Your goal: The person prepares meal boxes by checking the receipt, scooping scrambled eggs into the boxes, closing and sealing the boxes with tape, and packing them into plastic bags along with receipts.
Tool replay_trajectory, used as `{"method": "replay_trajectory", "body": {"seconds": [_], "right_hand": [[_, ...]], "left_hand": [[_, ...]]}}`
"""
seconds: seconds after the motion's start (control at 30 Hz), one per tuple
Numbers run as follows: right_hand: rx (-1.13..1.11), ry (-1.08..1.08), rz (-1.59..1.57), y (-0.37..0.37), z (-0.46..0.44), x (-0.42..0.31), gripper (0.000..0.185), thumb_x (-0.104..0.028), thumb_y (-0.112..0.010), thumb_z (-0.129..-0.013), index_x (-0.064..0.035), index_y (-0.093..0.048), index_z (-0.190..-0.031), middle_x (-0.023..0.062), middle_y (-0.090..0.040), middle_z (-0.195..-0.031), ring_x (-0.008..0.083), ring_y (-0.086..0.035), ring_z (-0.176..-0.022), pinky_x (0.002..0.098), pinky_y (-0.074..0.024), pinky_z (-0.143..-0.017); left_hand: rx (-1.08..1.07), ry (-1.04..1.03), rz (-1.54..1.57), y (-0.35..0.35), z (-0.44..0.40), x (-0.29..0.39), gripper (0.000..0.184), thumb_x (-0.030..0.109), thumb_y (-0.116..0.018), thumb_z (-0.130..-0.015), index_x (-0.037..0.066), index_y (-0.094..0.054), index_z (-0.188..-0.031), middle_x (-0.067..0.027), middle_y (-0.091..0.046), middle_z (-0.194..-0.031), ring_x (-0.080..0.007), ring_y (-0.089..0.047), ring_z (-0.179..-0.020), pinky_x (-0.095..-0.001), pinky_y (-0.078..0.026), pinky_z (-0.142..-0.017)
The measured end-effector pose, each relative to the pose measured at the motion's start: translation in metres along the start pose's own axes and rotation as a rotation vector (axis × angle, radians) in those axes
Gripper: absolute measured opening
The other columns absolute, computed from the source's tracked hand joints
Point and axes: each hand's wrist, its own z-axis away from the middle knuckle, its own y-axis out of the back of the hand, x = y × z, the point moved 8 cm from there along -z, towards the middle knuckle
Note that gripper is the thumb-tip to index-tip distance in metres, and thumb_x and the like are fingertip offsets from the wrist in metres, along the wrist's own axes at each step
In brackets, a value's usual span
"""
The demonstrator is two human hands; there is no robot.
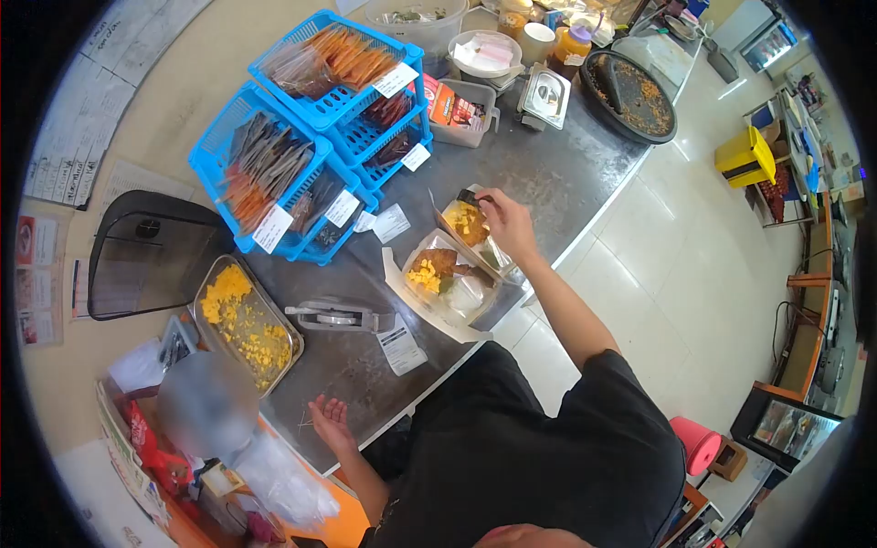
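My right hand (508, 225) reaches over the far open paper food box (449, 217), fingertips pinched at its edge on a small dark item (469, 196) whose kind I cannot make out. Yellow pieces and browned food (468, 224) lie in that box. Beside it, nearer me, a second open paper box (411, 297) holds yellow scrambled-egg-like pieces (426, 275), a brown fried piece (438, 261) and something in clear wrap (464, 294). My left hand (331, 425) is open, palm up, by the counter's near edge; thin sticks (305, 419) lie next to its fingers.
Blue baskets (333, 151) of sachets are stacked at the back. A metal tray (294, 345) of yellow pieces, a tape dispenser (338, 316) and a printed slip (400, 347) are on the counter. A black pan (589, 84) sits at the far right corner.
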Motion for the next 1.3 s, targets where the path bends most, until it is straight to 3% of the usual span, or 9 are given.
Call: {"method": "replay_trajectory", "body": {"seconds": [0.2,0.4,0.6,0.7,0.8,0.9,1.1,1.17,1.3], "right_hand": [[-0.168,0.314,0.229,-0.008,0.018,0.001,0.024,0.0,-0.059,-0.086,-0.009,-0.068,-0.107,0.0127,-0.069,-0.104,0.0329,-0.066,-0.098,0.0362,-0.0545,-0.083],[-0.128,0.483,0.159,-0.008,0.034,0.015,0.025,0.001,-0.06,-0.086,-0.0065,-0.068,-0.108,0.0127,-0.07,-0.102,0.0317,-0.067,-0.095,0.0361,-0.0546,-0.083],[0.21,0.149,-0.159,0.017,0.034,0.032,0.018,0.0,-0.06,-0.091,-0.0024,-0.067,-0.107,0.0118,-0.071,-0.102,0.023,-0.071,-0.086,0.0347,-0.0565,-0.077],[0.245,0.079,-0.266,0.015,0.034,0.042,0.015,-0.003,-0.057,-0.095,-0.0003,-0.064,-0.108,0.0124,-0.07,-0.097,0.0207,-0.071,-0.083,0.0345,-0.0583,-0.074],[0.341,-0.478,-0.886,0.0,0.036,0.112,0.015,-0.007,-0.056,-0.098,0.0,-0.06,-0.111,0.0129,-0.068,-0.092,0.0214,-0.07,-0.083,0.0341,-0.0598,-0.075],[0.424,-0.492,-0.978,0.013,0.04,0.126,0.017,-0.01,-0.056,-0.099,-0.0008,-0.056,-0.113,0.0135,-0.066,-0.09,0.0224,-0.07,-0.083,0.0344,-0.0607,-0.077],[0.209,-0.139,-0.956,0.048,0.036,-0.084,0.02,-0.015,-0.059,-0.099,-0.0008,-0.057,-0.113,0.0102,-0.066,-0.092,0.0193,-0.07,-0.085,0.0321,-0.0588,-0.078],[-0.071,0.001,-0.926,0.016,0.043,-0.169,0.021,-0.016,-0.058,-0.1,-0.0003,-0.057,-0.113,0.0096,-0.067,-0.093,0.0175,-0.07,-0.084,0.0295,-0.0573,-0.076],[-0.666,-0.026,-0.685,-0.124,0.1,-0.257,0.016,-0.008,-0.057,-0.099,-0.0006,-0.058,-0.112,0.0085,-0.066,-0.094,0.015,-0.07,-0.082,0.026,-0.056,-0.073]], "left_hand": [[0.082,0.017,-0.057,0.007,0.012,-0.007,0.068,0.062,-0.052,-0.094,0.006,-0.051,-0.133,-0.013,-0.056,-0.112,-0.0227,-0.056,-0.1,-0.0378,-0.047,-0.093],[0.036,-0.025,-0.085,-0.005,0.009,0.008,0.063,0.058,-0.054,-0.095,0.006,-0.052,-0.13,-0.0115,-0.058,-0.11,-0.0223,-0.058,-0.099,-0.0366,-0.048,-0.09],[0.047,-0.125,-0.134,-0.026,0.022,0.029,0.05,0.051,-0.053,-0.099,0.007,-0.059,-0.121,-0.0033,-0.06,-0.088,-0.0142,-0.06,-0.077,-0.0251,-0.05,-0.067],[0.127,-0.181,-0.242,-0.026,0.034,0.041,0.042,0.046,-0.053,-0.101,0.008,-0.062,-0.115,0.0029,-0.054,-0.07,-0.0071,-0.053,-0.057,-0.0192,-0.041,-0.049],[0.053,-0.229,-0.292,-0.011,0.026,0.041,0.039,0.044,-0.052,-0.102,0.009,-0.063,-0.111,0.0057,-0.048,-0.061,-0.0026,-0.044,-0.046,-0.0179,-0.03,-0.04],[0.049,-0.224,-0.19,0.012,0.011,0.031,0.036,0.042,-0.052,-0.102,0.009,-0.065,-0.109,0.0079,-0.041,-0.056,-0.0009,-0.034,-0.043,-0.0178,-0.025,-0.04],[0.233,-0.267,-0.117,0.047,0.013,0.009,0.023,0.029,-0.056,-0.102,0.01,-0.066,-0.109,0.0095,-0.04,-0.065,0.0003,-0.035,-0.053,-0.0187,-0.025,-0.044],[0.245,-0.229,-0.028,0.063,0.012,-0.009,0.021,0.024,-0.057,-0.101,0.009,-0.065,-0.113,0.0082,-0.044,-0.067,-0.0008,-0.038,-0.055,-0.0186,-0.028,-0.046],[0.244,-0.267,0.109,0.081,0.019,-0.009,0.023,0.02,-0.054,-0.102,0.007,-0.06,-0.12,0.004,-0.051,-0.07,-0.0042,-0.045,-0.057,-0.0198,-0.034,-0.049]]}}
